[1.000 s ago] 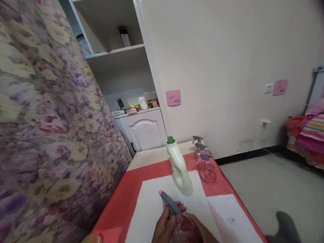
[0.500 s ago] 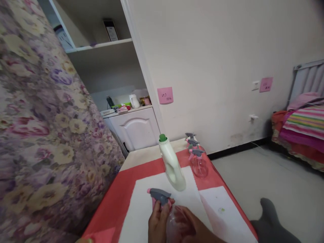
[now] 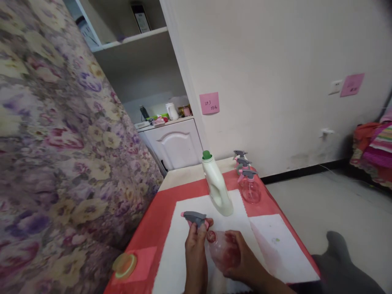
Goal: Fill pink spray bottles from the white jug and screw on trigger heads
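My left hand [image 3: 197,241] is closed around the grey and pink spray head [image 3: 195,218], its nozzle pointing left. Beside it my right hand [image 3: 241,259] grips a clear round bottle [image 3: 219,251], tilted so its open neck faces the spray head. Neck and head are apart, with a small gap between them. Whether the spray head's tube still sits in the bottle I cannot make out. Just beyond my hands, a pale green jug [image 3: 218,188] with a green stopper in its mouth stands on white paper [image 3: 180,232].
Several spray bottles [image 3: 251,192] stand along the right side of the red-covered table [image 3: 167,200]. Another white sheet [image 3: 284,245] lies at the right edge. A roll of tape [image 3: 124,265] is at the left. A floral curtain [image 3: 76,163] hangs close on the left.
The spray head has come off the bottle's neck, which now shows open. The bottle has tipped, and the view has shifted so that the tape roll at the left shows fully.
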`<state>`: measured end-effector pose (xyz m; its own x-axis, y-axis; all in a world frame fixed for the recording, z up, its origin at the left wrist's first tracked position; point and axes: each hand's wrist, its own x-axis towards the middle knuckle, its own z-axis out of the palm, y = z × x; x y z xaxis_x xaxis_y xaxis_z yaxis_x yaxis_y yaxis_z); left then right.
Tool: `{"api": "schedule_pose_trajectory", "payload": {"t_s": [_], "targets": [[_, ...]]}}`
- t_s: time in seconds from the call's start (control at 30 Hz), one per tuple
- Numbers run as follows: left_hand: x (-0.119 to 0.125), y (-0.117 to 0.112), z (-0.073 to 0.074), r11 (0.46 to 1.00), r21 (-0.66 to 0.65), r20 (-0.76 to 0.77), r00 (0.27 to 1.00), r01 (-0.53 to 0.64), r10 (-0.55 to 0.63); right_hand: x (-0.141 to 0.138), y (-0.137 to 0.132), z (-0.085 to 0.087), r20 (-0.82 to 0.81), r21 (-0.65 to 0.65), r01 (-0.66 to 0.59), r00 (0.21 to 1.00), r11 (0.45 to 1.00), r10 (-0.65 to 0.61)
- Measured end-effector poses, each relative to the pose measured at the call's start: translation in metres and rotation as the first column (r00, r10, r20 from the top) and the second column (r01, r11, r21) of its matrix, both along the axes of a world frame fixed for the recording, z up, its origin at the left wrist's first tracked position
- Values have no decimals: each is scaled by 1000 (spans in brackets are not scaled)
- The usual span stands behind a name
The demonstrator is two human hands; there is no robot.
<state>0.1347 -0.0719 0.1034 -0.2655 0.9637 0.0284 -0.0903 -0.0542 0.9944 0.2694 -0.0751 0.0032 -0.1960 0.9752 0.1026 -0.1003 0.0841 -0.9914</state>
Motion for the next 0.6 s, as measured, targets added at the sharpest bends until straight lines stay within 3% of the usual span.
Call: {"api": "schedule_pose_trajectory", "payload": {"t_s": [0.1, 0.2, 0.4, 0.6], "targets": [[-7, -1, 7, 996, 38, 54, 996, 75, -77, -2, 0, -1, 23, 42, 28, 999, 999, -29], [-14, -3, 17, 993, 45, 5, 994, 108, -108, -3, 0, -2, 54, 58, 73, 996, 996, -77], [-37, -8, 37, 998, 47, -104, 994, 28, -23, 1, 0, 0, 110, 62, 103, 988, 993, -109], [-61, -20, 58, 987, 163, -43, 999, -2, 10, 0, 1, -9, 139, 72, 123, 981, 990, -132]]}}
